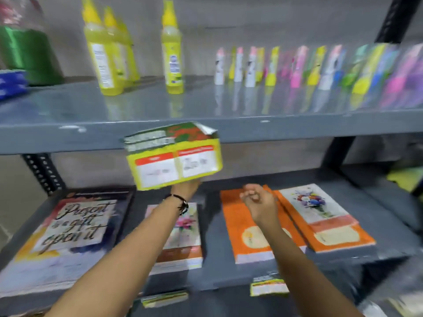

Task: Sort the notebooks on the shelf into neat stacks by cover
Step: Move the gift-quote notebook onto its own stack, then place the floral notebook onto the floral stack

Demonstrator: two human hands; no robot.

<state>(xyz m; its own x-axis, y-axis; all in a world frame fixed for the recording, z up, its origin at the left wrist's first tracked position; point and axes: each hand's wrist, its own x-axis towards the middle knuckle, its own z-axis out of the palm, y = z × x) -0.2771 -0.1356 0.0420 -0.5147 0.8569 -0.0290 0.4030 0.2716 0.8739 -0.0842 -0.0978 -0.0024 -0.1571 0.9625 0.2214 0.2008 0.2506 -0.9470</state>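
I see a yellow-and-green notebook (174, 155) raised in front of the upper shelf edge, gripped from below by my left hand (185, 187). My right hand (257, 199) hovers loosely curled, holding nothing, over the orange stack (249, 227). More notebook stacks lie on the lower shelf (215, 232) either side.

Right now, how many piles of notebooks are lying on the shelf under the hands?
4. The big lettered pile lies far left, the flower-cover pile sits under the left arm, the plain orange pile under the right hand, and the orange flower pile far right.
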